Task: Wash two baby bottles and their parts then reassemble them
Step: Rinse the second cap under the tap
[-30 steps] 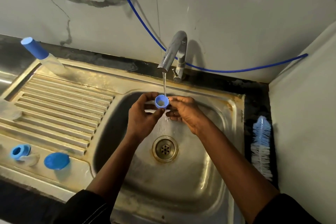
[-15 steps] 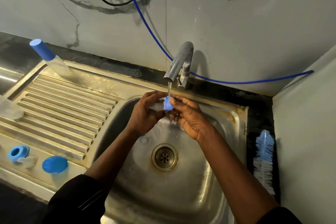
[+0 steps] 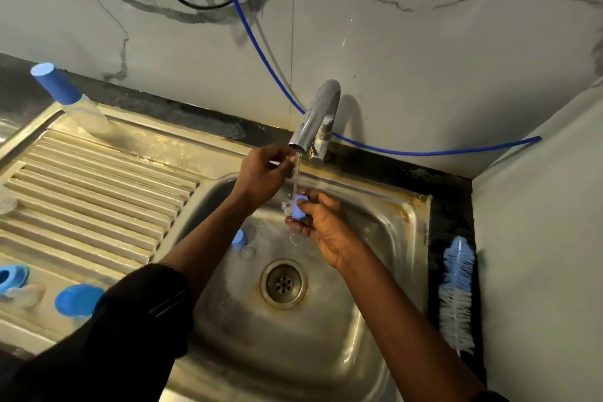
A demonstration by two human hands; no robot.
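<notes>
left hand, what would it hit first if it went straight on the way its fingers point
The left hand points right at the water stream under the tap spout; it would meet that first, then probably the tap's stem, though depth is unclear.

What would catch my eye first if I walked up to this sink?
Most likely the thin stream of water falling from the chrome tap onto a small blue plastic bottle part pinched in the right hand over the steel sink basin. Next, the fluffy blue-and-white bottle brush lying on the dark counter right of the basin, and a blue-capped clear bottle at the far left corner of the drainboard.
</notes>
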